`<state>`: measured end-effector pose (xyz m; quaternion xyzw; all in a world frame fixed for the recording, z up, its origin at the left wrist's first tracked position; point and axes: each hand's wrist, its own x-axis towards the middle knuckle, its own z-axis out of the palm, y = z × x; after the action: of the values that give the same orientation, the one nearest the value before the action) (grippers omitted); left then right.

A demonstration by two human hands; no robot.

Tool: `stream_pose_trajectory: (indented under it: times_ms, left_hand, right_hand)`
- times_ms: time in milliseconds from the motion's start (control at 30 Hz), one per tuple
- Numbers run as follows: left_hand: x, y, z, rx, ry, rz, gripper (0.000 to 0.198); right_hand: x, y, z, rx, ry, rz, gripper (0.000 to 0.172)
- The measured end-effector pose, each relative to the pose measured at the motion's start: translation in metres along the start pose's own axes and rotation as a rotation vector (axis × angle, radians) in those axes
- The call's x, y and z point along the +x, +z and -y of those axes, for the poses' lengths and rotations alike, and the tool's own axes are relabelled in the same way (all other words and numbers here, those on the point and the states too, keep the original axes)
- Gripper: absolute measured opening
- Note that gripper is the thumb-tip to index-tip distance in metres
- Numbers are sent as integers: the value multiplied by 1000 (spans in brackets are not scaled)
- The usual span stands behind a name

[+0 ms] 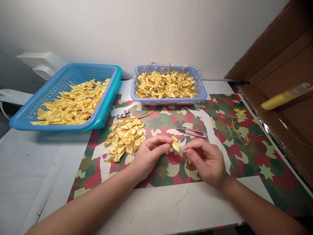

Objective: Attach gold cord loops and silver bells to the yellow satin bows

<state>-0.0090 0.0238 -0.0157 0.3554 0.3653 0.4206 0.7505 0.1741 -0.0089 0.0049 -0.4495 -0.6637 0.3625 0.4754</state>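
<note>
My left hand [153, 151] pinches a yellow satin ribbon bow [175, 144] between thumb and fingers, with a small shiny bit just under it. Just right of the bow, my right hand [207, 160] is closed in a pinch on a pale yellow thread [189, 179], whose loose end hangs toward the table's front. Whether a needle is in that pinch, I cannot tell. Beside my left hand lies a pile of yellow bows [127, 140]. Thread snips [193, 131] with a pink handle rest behind my hands.
A blue basket [21, 119] of yellow bows stands at the left. Farther back is a periwinkle basket [168, 100] of bows with gold wire loops. Gold wires [144, 115] and silvery buttons [123, 115] lie behind the pile. Thread scraps [236, 130] and a cardboard box [276, 65] are at right.
</note>
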Motion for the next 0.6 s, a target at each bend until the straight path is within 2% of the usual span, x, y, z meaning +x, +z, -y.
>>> stream_pose_trajectory:
  times_ms: [100,167,233,367,600]
  left_hand:
    - [0,5,-2,-123,-46,-32,17]
    - [0,8,-4,-141,-57,-70,19]
    - [0,9,-5,-148,-76,-74,20]
    - [0,8,-5,-190,-117,-3,22]
    - [0,7,-7,-265,-179,42,26]
  right_hand:
    - [1,2,0,-130,-270,136,15]
    - [2,4,-2,-172,-331,152,16]
    - [2,6,-4,-199,-285,116,16]
    - [1,7,-7,-267,-160,34,15]
    - [0,6,-9,-276,-142,63,14]
